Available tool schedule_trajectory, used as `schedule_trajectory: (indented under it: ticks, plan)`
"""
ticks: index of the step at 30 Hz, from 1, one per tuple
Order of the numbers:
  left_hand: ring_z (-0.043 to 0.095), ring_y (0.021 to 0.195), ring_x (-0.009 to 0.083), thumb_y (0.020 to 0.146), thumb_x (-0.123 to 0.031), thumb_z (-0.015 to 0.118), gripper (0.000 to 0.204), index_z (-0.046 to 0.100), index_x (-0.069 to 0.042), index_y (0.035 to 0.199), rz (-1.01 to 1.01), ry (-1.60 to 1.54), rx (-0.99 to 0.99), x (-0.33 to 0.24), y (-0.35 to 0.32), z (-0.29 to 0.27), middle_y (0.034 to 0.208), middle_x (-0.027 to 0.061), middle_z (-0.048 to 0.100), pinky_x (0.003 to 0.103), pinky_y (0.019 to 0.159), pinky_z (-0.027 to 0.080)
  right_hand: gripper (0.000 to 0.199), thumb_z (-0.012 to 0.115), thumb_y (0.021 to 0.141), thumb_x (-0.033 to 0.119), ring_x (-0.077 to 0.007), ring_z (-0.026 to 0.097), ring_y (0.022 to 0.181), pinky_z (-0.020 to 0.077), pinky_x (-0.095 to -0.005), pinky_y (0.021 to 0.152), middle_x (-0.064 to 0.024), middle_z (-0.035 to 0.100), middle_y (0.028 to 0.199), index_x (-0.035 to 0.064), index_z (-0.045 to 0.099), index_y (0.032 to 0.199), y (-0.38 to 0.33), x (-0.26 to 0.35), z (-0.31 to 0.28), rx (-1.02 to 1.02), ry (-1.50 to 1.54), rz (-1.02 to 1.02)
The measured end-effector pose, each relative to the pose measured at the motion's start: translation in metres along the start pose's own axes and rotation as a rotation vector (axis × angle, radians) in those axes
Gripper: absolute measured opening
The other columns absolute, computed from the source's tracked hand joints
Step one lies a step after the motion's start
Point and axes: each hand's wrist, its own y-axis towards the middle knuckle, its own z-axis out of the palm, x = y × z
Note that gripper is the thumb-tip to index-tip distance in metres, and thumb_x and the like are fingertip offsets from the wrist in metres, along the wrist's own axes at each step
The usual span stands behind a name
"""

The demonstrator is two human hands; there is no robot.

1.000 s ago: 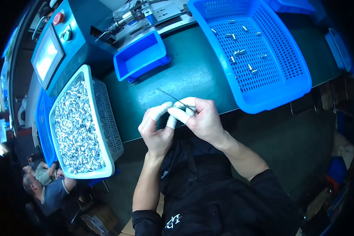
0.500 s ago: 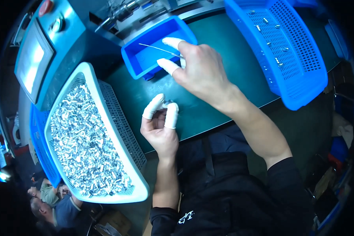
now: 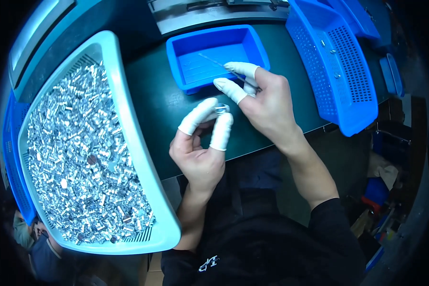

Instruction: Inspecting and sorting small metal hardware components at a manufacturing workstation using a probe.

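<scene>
Right hand (image 3: 267,97) drew back beside left hand (image 3: 202,143), tweezers (image 3: 224,69) pinched.

Left hand (image 3: 200,152) pinches a small metal part (image 3: 221,109); right hand (image 3: 267,102) holds tweezers (image 3: 224,68).

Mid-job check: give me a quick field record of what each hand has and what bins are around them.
left hand: pinches a small metal part between capped thumb and forefinger
right hand: holds a thin needle-like tool, tip over the small blue tray
pale blue basket: at left, heaped with small silvery parts
blue mesh basket: at right, few parts inside
surface: dark green bench
</scene>
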Motion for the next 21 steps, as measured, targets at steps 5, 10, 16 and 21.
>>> schedule_trajectory:
  ticks: [5, 10, 16, 21]
  plan:
    - [0.065, 0.093, 0.0210, 0.090, 0.002, 0.054, 0.031, 0.052, 0.008, 0.121, -0.095, -0.167, 0.017, -0.017, 0.014, 0.014, 0.103, 0.0187, 0.065, 0.030, 0.082, 0.054, 0.010, 0.064, 0.083, -0.003, -0.0097, 0.051, 0.060, 0.0383, -0.0223, 0.052, -0.0059, 0.059, 0.069, -0.0049, 0.068, 0.092, -0.019, 0.019, -0.048, -0.055, 0.077, -0.105]
    - [0.066, 0.088, 0.0207, 0.092, -0.004, 0.054, 0.032, 0.052, 0.006, 0.123, -0.161, -0.221, 0.051, -0.020, 0.027, 0.025, 0.101, 0.0184, 0.066, 0.030, 0.078, 0.054, 0.010, 0.071, 0.076, -0.003, -0.0084, 0.046, 0.053, 0.0335, -0.0209, 0.047, -0.0049, 0.057, 0.068, -0.0027, 0.067, 0.084, -0.033, 0.030, -0.069, -0.093, 0.042, -0.215]
    - [0.065, 0.089, 0.0222, 0.095, -0.008, 0.050, 0.034, 0.049, 0.006, 0.126, -0.245, -0.351, 0.137, -0.028, 0.034, 0.031, 0.103, 0.0196, 0.064, 0.031, 0.079, 0.054, 0.011, 0.072, 0.075, -0.002, -0.0097, 0.046, 0.051, 0.0344, -0.0216, 0.045, -0.0059, 0.057, 0.067, -0.0018, 0.066, 0.085, -0.027, 0.018, -0.073, -0.095, 0.059, -0.256]
    - [0.065, 0.087, 0.0217, 0.094, -0.007, 0.050, 0.033, 0.050, 0.005, 0.125, -0.265, -0.317, 0.126, -0.029, 0.038, 0.032, 0.103, 0.0193, 0.064, 0.032, 0.079, 0.054, 0.012, 0.072, 0.075, -0.003, -0.0102, 0.047, 0.050, 0.0342, -0.0218, 0.044, -0.0059, 0.057, 0.067, -0.0012, 0.066, 0.085, -0.022, 0.014, -0.073, -0.140, 0.096, -0.262]
